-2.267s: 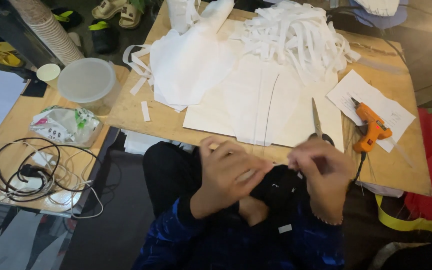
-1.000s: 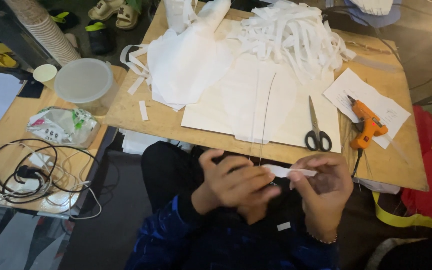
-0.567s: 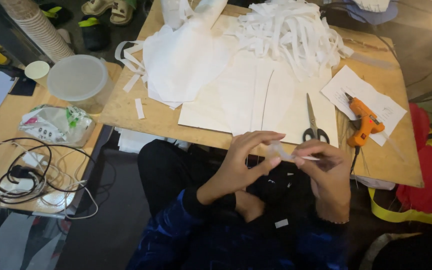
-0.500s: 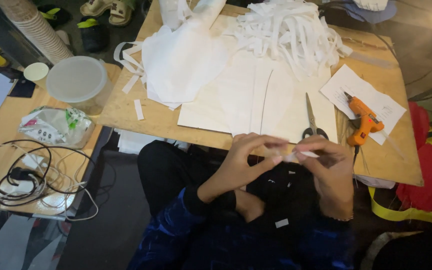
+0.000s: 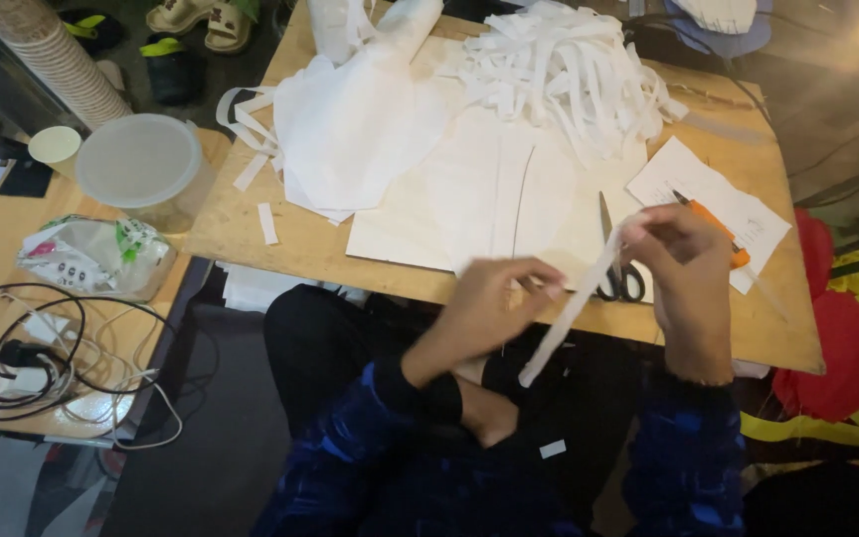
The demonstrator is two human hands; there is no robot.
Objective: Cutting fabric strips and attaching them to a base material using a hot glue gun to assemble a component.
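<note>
- Head view showed a low wooden table [image 5: 290, 234] under the person's gaze, heaped with white fabric sheets [image 5: 360, 119] and a pile of cut white strips [image 5: 569, 70]; flat pale pattern pieces [image 5: 489, 199] lay in the middle.
- A clear round tub with a lid [image 5: 141, 169] stood on the side board at left, and near it a crumpled clear packet with green and red print [image 5: 86, 257].
- A white sheet of paper [image 5: 718, 199] lay at the table's right, with an orange tool [image 5: 723, 234] partly hidden on it.
- The white strip [image 5: 574, 308] hung slanted over the lap; it looked light, limp and easily creased, best pinched near an end.
- The right hand [image 5: 683, 264] pinched its upper end.
- The left hand [image 5: 494, 303] was curled with fingertips beside the strip; contact could not be told.
</note>
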